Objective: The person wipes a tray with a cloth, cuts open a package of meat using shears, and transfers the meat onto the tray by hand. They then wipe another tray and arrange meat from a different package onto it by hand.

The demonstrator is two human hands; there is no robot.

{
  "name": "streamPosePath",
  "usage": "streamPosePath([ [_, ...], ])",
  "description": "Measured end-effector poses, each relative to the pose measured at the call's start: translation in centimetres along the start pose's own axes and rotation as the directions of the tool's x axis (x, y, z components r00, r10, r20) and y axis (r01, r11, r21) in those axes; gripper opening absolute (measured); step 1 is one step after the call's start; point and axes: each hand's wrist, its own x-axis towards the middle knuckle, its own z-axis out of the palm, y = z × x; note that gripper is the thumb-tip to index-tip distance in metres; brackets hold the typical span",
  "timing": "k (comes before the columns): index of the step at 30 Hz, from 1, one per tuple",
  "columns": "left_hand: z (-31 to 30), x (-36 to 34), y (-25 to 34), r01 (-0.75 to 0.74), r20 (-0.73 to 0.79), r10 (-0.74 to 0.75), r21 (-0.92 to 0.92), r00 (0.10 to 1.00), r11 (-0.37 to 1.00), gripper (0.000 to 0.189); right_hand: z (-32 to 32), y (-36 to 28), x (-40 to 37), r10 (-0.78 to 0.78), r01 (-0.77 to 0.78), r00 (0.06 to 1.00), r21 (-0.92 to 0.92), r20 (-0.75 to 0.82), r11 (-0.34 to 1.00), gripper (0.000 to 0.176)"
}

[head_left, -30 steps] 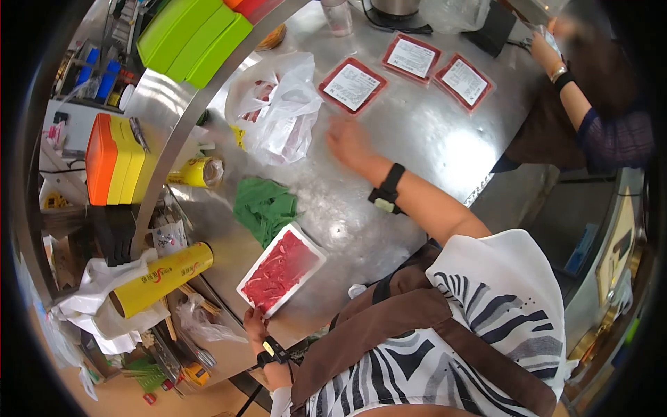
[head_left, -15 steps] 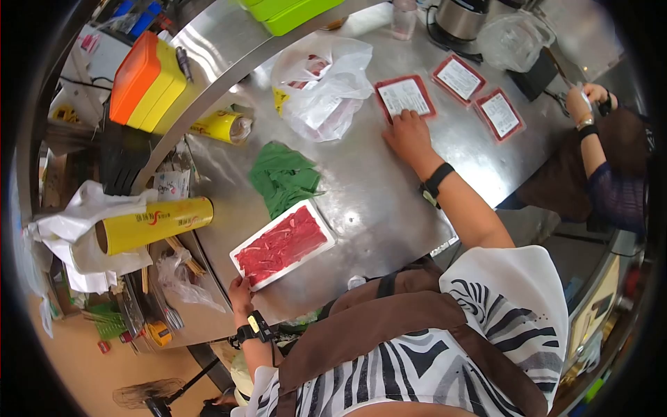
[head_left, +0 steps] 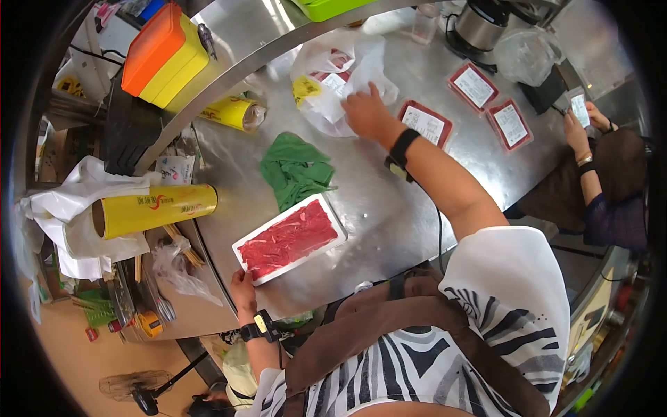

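Right hand [head_left: 365, 111] has shifted onto the bag [head_left: 368, 59], left hand [head_left: 243, 288] gripping meat tray [head_left: 338, 224]

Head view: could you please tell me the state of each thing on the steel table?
meat tray, uncovered, filled with red slices
left hand, gripping the tray's corner
right hand, laid on plastic bag
plastic bag, crumpled
green cloth, bunched up
sealed pack, flat, label up

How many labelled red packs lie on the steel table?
3: first pack by the right wrist, second pack beyond it, third pack farther right. More may hide in the white bag.
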Motion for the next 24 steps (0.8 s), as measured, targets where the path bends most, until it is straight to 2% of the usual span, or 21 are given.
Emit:
streamPosePath([
  [1,0.2,-0.5,0.6,-0.014,-0.024,0.014,-0.005,1.0,1.0,0.031,0.4,-0.7,-1.0,-0.07,0.07,0.998,-0.055,0.01,0.996,0.033],
  [2,0.4,-0.4,0.4,-0.007,-0.015,0.006,-0.012,1.0,1.0,0.031,1.3,-1.3,-2.2,-0.072,0.073,0.997,-0.064,0.02,0.995,0.033],
  [4,0.3,-0.2,0.1,-0.055,-0.015,0.056,0.004,0.998,0.998,0.03,2.7,-2.2,-4.6,-0.045,0.049,0.998,0.103,-0.046,0.993,0.038],
  [5,0.1,-0.1,0.1,-0.039,0.014,0.039,-0.049,0.999,0.998,0.03,2.9,-2.3,-5.4,-0.048,0.052,0.998,0.1,-0.044,0.994,0.038],
  [7,0.1,-0.4,0.7,-0.031,0.003,0.031,-0.035,1.0,0.999,0.029,2.1,-2.5,-6.5,0.005,0.025,0.992,0.235,-0.127,0.972,0.043],
  [8,0.1,-0.5,1.0,-0.022,-0.003,0.022,-0.016,1.0,1.0,0.029,1.6,-2.5,-7.1,0.004,0.026,0.992,0.235,-0.127,0.972,0.043],
  [10,0.2,-0.7,1.3,-0.014,-0.008,0.014,-0.022,1.0,1.0,0.029,0.9,-2.2,-8.3,0.017,0.085,0.96,0.351,-0.279,0.932,0.049],
  [14,0.2,0.4,0.2,-0.002,-0.002,0.001,-0.07,1.0,0.998,0.03,1.6,-1.7,-10.0,0.044,0.058,0.968,0.393,-0.247,0.918,0.052],
  [16,0.3,1.3,0.3,-0.076,0.0,0.076,-0.014,0.997,0.997,0.031,0.0,-2.3,-10.6,0.035,0.082,0.932,0.305,-0.36,0.949,0.056],
  [17,0.4,1.9,0.5,-0.082,-0.026,0.083,0.035,0.996,0.996,0.032,-0.5,-2.4,-10.9,0.074,0.038,0.915,0.268,-0.396,0.963,0.058],
  [18,0.6,1.5,1.9,-0.112,-0.032,0.112,-0.001,0.993,0.994,0.033,-0.7,-1.9,-11.3,0.115,-0.014,0.894,0.231,-0.432,0.973,0.06],
  [19,0.6,2.7,1.5,-0.134,-0.047,0.136,0.05,0.99,0.99,0.033,-0.5,-0.6,-11.6,0.27,-0.164,0.887,0.292,-0.373,0.942,0.064],
  [20,0.8,3.8,1.3,-0.162,-0.054,0.167,0.095,0.984,0.982,0.032,-0.2,1.0,-12.0,0.271,-0.168,0.887,0.286,-0.374,0.943,0.064],
  [22,0.5,2.9,3.6,-0.143,-0.009,0.144,0.051,0.99,0.988,0.031,1.0,4.4,-13.1,0.538,-0.488,0.764,0.227,-0.356,0.843,0.069],
  [23,0.6,2.6,4.6,-0.118,0.029,0.118,0.015,0.993,0.993,0.03,1.5,6.2,-13.3,0.546,-0.501,0.756,0.217,-0.362,0.838,0.069],
  [24,0.8,2.8,4.5,-0.129,0.046,0.129,0.012,0.991,0.992,0.03,2.2,8.0,-13.5,0.629,-0.575,0.752,0.273,-0.197,0.772,0.072],
])
